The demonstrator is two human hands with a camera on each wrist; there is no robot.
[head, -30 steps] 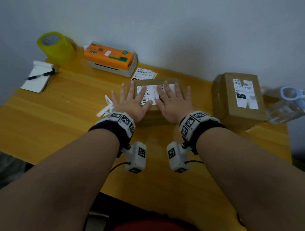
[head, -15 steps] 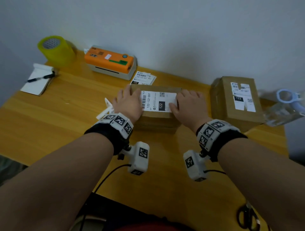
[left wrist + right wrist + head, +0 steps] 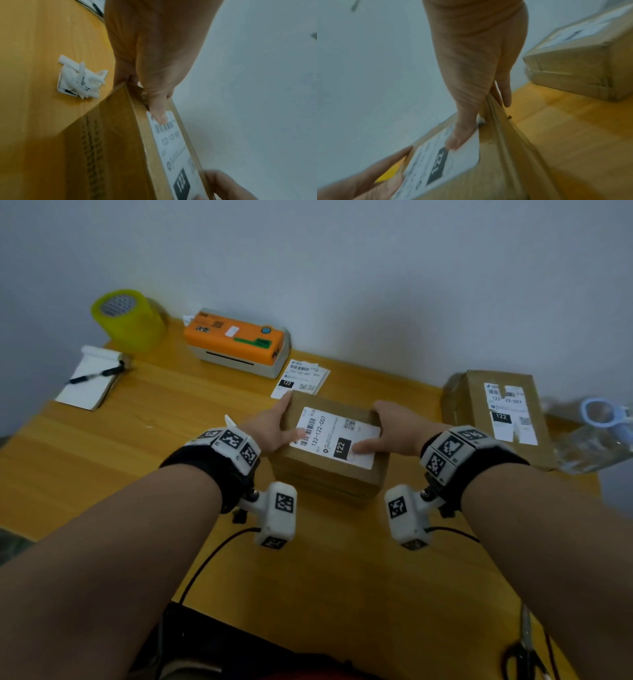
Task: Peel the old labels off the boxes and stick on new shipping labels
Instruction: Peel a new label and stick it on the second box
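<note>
The worktop (image 3: 102, 474) is wide, yellow wood. A second box (image 3: 479, 446) sits well apart on the right, its old label (image 3: 510, 412) torn and not yet off. In the middle sits the small brown box (image 3: 329, 477), with the left hand (image 3: 270, 429) and the right hand (image 3: 394, 429) one on each end. Each grip wraps its fingers down a side wall, with the thumb pressing flat on top. The box looks light and stiff, so holding both ends is a good way to hold it. The new label (image 3: 334, 438) lies flat on top of it. It is thin paper and could wrinkle, so press it, don't pinch it. Peeled scraps (image 3: 80, 79) lie just beside the box.
</note>
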